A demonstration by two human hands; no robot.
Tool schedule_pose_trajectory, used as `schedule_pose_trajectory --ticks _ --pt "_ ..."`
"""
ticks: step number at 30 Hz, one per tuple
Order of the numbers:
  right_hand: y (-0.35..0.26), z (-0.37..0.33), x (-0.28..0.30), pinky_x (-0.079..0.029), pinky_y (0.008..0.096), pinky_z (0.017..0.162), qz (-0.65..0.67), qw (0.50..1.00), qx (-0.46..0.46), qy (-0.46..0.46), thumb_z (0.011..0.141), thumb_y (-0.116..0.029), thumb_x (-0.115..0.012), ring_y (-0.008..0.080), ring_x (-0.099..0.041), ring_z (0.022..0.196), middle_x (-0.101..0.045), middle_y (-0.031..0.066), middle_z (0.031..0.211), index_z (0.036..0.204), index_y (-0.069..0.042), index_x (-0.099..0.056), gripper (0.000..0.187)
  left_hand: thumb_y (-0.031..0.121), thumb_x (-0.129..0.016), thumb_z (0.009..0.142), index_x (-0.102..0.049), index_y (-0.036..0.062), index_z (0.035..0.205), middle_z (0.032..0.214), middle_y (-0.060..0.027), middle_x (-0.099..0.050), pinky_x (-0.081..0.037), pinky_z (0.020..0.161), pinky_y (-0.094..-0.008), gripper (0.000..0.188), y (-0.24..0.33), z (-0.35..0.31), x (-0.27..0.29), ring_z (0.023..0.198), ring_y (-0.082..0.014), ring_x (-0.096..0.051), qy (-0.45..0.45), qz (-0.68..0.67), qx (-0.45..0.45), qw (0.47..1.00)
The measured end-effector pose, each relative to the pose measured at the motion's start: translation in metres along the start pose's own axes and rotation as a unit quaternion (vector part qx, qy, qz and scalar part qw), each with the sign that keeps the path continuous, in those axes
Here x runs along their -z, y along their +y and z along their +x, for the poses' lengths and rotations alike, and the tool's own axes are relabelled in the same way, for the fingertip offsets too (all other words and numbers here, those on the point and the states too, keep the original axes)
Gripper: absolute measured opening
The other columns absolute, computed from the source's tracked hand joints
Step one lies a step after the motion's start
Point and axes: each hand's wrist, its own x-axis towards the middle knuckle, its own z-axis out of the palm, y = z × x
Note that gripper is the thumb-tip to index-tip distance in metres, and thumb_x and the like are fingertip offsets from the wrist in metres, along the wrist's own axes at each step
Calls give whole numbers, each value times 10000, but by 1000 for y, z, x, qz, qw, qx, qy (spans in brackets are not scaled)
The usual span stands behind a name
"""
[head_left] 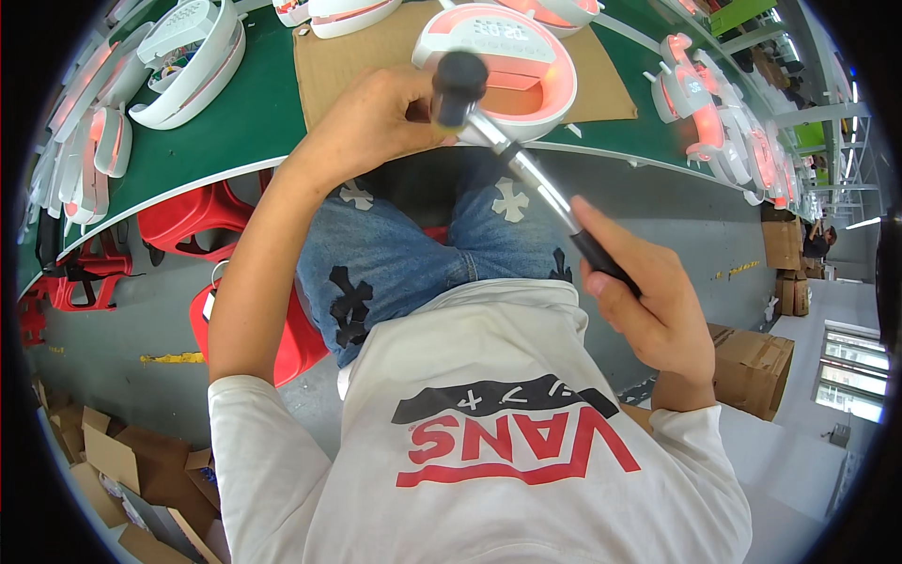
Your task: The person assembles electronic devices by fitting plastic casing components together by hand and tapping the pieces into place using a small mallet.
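Note:
My right hand (648,291) is wrapped around the black grip of a mallet (536,179), its silver shaft slanting up and left. The mallet's dark, blurred head hangs over the lower left rim of a white oval clock lamp (562,80). This lamp glows pink inside and has a lit digital display. At the same rim my left hand (390,108) is closed on the lamp's edge, its fingertips partly hidden by the mallet head. Whether the mallet touches the lamp cannot be made out. Under the lamp lies a brown cardboard sheet (329,61) on the green table (230,122).
More white lamp housings (193,61) crowd the table's left, and several pink-lit ones (705,108) line its right. Red stools (197,221) stand below on the left. Open cardboard boxes (141,461) fill the lower left; another box (752,371) sits on the right.

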Motion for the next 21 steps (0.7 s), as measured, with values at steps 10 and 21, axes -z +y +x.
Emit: schedule_pose_trajectory --ticks 10,21 --pt "-3 -8 0 -458 277 659 93 994 -51 23 894 24 -580 155 -550 672 -627 96 866 1471 26 -455 589 73 -758 789 -704 7 1086 800 -128 -692 -508 697 -347 309 -13 -1 -5 706 -217 -646 76 -115 -76 988" --pt "47 -19 1 -353 211 504 209 970 -60 104 965 -70 -561 59 -430 543 -592 76 869 1494 27 -422 555 305 -827 718 -674 51 1006 967 -87 -685 -453 957 -443 413 44 5 -51 968 -285 -619 211 329 -135 911"
